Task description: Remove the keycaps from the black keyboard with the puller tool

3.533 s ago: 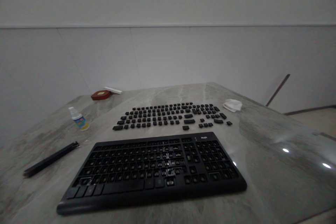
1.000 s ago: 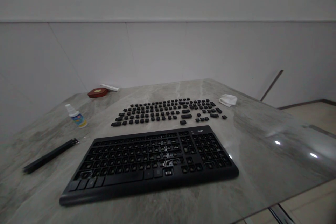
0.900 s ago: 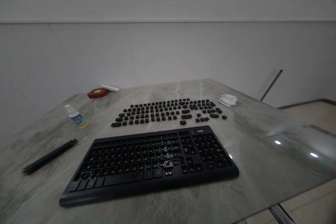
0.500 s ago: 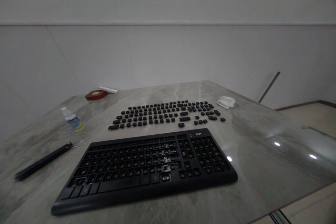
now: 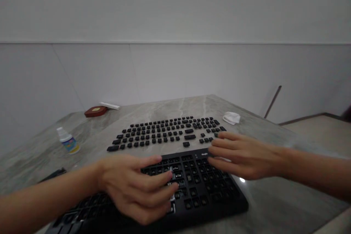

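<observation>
A black keyboard (image 5: 193, 192) with most of its keycaps off lies in front of me, its key sockets bare. Over its left and middle part is my left hand (image 5: 137, 186), open, fingers spread and holding nothing; whether it touches the keyboard I cannot tell. My right hand (image 5: 238, 153) reaches in above the keyboard's upper right corner, fingers stretched towards the loose keycaps. Those black keycaps (image 5: 189, 136) are laid out in rows behind the keyboard. One small dark keycap (image 5: 216, 135) shows by the right fingertips, which partly cover that end of the rows.
To the left stands a spray bottle (image 5: 68, 141) with a white top. A dark narrow tool (image 5: 56, 173) is half hidden behind my left forearm. A red-brown case (image 5: 95, 111) and a white strip (image 5: 109, 105) lie at the back left. A white cloth (image 5: 231, 117) sits behind the right keycaps.
Both hands have come into view over the keyboard, from the left and the right. The view has tilted up a little, so the objects appear lower.
</observation>
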Demonstrator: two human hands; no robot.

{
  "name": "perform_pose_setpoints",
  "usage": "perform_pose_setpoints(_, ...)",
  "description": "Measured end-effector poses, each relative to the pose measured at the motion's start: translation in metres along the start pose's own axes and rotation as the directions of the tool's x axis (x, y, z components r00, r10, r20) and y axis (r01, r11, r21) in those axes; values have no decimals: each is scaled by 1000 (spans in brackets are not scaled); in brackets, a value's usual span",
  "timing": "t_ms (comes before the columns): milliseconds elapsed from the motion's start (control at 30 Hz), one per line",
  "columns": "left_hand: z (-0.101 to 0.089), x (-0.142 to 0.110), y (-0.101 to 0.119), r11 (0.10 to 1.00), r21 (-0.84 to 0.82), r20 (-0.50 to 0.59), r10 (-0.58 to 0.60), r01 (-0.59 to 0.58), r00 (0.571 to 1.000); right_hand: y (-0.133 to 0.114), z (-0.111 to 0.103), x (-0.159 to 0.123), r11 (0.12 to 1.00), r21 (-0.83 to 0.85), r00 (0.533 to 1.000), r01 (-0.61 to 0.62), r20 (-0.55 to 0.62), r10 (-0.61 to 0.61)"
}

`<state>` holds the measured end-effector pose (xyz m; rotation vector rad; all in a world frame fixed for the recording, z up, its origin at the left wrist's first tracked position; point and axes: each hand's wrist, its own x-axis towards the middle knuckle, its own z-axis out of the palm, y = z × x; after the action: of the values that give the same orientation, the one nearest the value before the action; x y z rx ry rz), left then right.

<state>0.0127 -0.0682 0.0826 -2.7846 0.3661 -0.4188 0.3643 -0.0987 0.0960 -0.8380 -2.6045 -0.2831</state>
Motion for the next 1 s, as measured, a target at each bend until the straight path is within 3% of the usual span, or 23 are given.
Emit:
perform_pose_setpoints(33,15,8,-7,997,70,-52,32,-28,998,-3,20,10,993,-15,986,116,122,-114)
perform_pose_setpoints(67,31,13,-11,990,143,-94,15,-1,995,-3,38,19,990,-51,984,129,133,-121)
perform_pose_setpoints(167,67,19,-15,973,145,-258,-137,179,956,5,80,38,997,-42,995,-63,77,66)
perform_pose_setpoints(233,79,16,-14,957,47,-260,-264,286,929,10,94,44,987,22,984,-161,78,159)
perform_pose_setpoints(333,82,12,-13,911,-44,-201,-410,410,890,11,103,46,963,96,963,-252,123,240)
perform_pose_setpoints(467,81,8,-13,858,-91,-134,-513,505,848,10,112,43,929,169,942,-329,128,310)
perform_pose_setpoints(667,79,6,-7,832,-191,3,-530,521,848,16,122,41,879,245,911,-408,176,374)
perform_pose_setpoints(833,80,1,-5,772,-269,66,-581,575,811,18,125,45,862,281,904,-422,196,379)
perform_pose_setpoints(1000,77,2,-7,738,-284,118,-606,612,786,8,114,47,861,312,916,-402,128,381)
